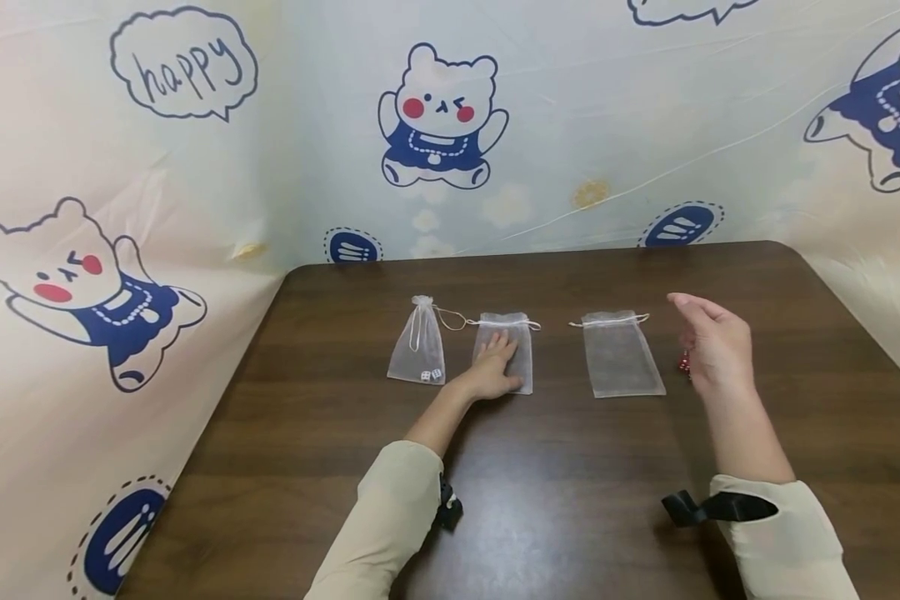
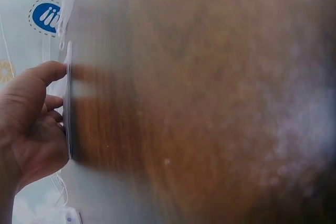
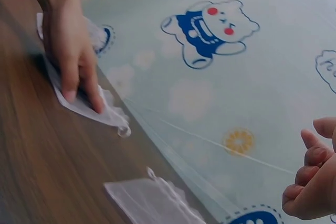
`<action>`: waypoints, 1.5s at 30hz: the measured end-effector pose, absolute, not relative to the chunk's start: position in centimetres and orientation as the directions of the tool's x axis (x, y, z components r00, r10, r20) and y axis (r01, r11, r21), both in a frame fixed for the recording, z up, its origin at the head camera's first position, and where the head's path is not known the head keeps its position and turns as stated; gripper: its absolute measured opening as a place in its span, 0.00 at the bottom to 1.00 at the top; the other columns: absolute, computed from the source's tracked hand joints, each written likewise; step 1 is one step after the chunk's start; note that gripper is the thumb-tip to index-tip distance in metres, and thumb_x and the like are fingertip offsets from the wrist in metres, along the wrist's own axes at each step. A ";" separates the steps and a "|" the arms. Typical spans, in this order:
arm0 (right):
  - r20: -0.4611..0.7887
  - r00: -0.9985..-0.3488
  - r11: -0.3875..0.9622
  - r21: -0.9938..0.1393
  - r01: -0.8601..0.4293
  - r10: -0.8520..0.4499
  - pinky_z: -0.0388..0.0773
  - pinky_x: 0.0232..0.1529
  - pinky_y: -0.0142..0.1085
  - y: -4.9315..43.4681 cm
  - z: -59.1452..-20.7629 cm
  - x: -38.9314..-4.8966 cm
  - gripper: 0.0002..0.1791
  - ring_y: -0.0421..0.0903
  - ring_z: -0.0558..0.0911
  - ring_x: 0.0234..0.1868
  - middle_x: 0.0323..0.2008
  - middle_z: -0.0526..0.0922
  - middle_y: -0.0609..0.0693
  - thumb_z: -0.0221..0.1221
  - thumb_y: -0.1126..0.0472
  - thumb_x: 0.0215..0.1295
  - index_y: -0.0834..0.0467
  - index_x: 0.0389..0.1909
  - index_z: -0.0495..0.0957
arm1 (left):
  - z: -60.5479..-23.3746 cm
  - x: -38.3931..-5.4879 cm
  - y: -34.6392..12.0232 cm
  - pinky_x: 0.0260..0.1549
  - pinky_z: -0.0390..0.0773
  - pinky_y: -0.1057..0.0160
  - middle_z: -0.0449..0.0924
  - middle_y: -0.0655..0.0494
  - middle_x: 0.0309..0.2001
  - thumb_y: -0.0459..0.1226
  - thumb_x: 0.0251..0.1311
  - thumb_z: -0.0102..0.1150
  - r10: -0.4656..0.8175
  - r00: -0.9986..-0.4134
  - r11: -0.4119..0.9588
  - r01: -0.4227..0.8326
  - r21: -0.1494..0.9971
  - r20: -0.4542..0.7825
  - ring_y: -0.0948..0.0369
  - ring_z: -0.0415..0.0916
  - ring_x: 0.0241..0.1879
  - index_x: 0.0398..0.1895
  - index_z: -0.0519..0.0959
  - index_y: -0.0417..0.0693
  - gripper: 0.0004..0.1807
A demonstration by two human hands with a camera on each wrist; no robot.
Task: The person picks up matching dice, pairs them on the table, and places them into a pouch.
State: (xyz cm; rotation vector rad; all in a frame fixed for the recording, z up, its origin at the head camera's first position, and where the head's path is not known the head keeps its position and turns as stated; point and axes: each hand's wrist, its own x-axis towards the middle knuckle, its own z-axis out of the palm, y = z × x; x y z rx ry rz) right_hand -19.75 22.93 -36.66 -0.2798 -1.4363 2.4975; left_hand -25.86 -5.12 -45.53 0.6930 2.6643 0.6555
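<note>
My left hand rests palm down on a flat, sheer white drawstring pouch, its fingers spread. In the left wrist view the hand lies against the pouch seen edge-on. Raised at the right is my right hand. Its fingers are loosely curled in the right wrist view, where the hand shows nothing held. Small red dice show partly behind it in the head view. A second flat pouch lies between the hands. Left of my left hand lies a cinched pouch with white dice inside.
The pouches lie in a row on a dark brown wooden table. Behind the table hangs a pale cloth printed with cartoon bears. Loose drawstrings extend between the left and middle pouches. A black strap crosses the right sleeve.
</note>
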 end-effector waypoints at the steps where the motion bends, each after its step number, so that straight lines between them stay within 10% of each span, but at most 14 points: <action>1: -0.047 -0.949 -0.497 -0.859 -0.120 0.311 0.64 0.18 0.26 23.4 -36.6 -19.7 0.02 0.39 0.65 0.15 0.28 0.80 0.47 0.64 0.67 0.54 0.61 0.27 0.85 | -45.5 -25.9 -5.1 0.65 0.32 0.55 0.37 0.40 0.71 0.40 0.58 0.55 0.523 -0.834 0.776 0.379 0.504 -0.178 0.50 0.30 0.70 0.70 0.51 0.36 0.40; 6: -0.082 -0.922 -0.497 -0.858 -0.128 0.379 0.64 0.20 0.27 25.6 -36.5 -19.4 0.04 0.39 0.67 0.19 0.29 0.81 0.46 0.67 0.66 0.51 0.62 0.28 0.85 | -45.6 -26.0 -5.0 0.65 0.32 0.56 0.37 0.40 0.71 0.39 0.57 0.55 0.531 -0.830 0.765 0.386 0.516 -0.167 0.50 0.31 0.70 0.69 0.50 0.36 0.40; 12: -0.157 -0.816 -0.139 -0.986 0.095 0.556 0.61 0.53 0.32 28.5 -37.2 -19.2 0.16 0.37 0.68 0.46 0.38 0.76 0.39 0.66 0.51 0.51 0.54 0.40 0.85 | -45.8 -26.0 -5.1 0.65 0.33 0.56 0.37 0.40 0.71 0.39 0.57 0.55 0.532 -0.832 0.755 0.383 0.532 -0.156 0.50 0.31 0.70 0.69 0.50 0.35 0.40; 18: -0.142 -0.767 0.172 -0.934 0.313 0.626 0.63 0.46 0.32 31.1 -39.1 -19.3 0.19 0.43 0.69 0.49 0.37 0.72 0.35 0.60 0.44 0.56 0.47 0.46 0.82 | -46.0 -26.0 -5.3 0.65 0.33 0.56 0.38 0.39 0.71 0.38 0.56 0.56 0.530 -0.837 0.747 0.386 0.542 -0.135 0.49 0.31 0.70 0.69 0.51 0.35 0.40; 25: -0.121 -0.835 0.432 -0.811 0.395 0.537 0.59 0.58 0.50 32.9 -41.2 -19.6 0.33 0.59 0.58 0.65 0.58 0.70 0.58 0.49 0.38 0.60 0.60 0.54 0.76 | -46.2 -26.0 -5.2 0.65 0.33 0.56 0.38 0.39 0.71 0.39 0.56 0.56 0.523 -0.841 0.747 0.375 0.548 -0.138 0.50 0.31 0.70 0.69 0.51 0.35 0.40; 33: -0.091 -0.951 0.714 -0.641 0.282 0.295 0.54 0.54 0.61 32.9 -43.0 -20.7 0.32 0.78 0.54 0.57 0.56 0.64 0.75 0.46 0.44 0.66 0.71 0.49 0.75 | -46.3 -25.9 -5.1 0.65 0.33 0.56 0.38 0.40 0.71 0.39 0.56 0.56 0.518 -0.844 0.754 0.375 0.539 -0.137 0.50 0.31 0.70 0.69 0.51 0.35 0.40; 45: -0.064 -0.974 0.839 -0.498 0.218 0.215 0.68 0.35 0.56 31.6 -43.6 -21.5 0.30 0.73 0.70 0.43 0.45 0.75 0.72 0.52 0.43 0.63 0.70 0.41 0.79 | -46.2 -25.9 -5.0 0.65 0.32 0.57 0.37 0.40 0.71 0.39 0.57 0.56 0.517 -0.844 0.751 0.368 0.549 -0.143 0.51 0.30 0.70 0.69 0.51 0.35 0.40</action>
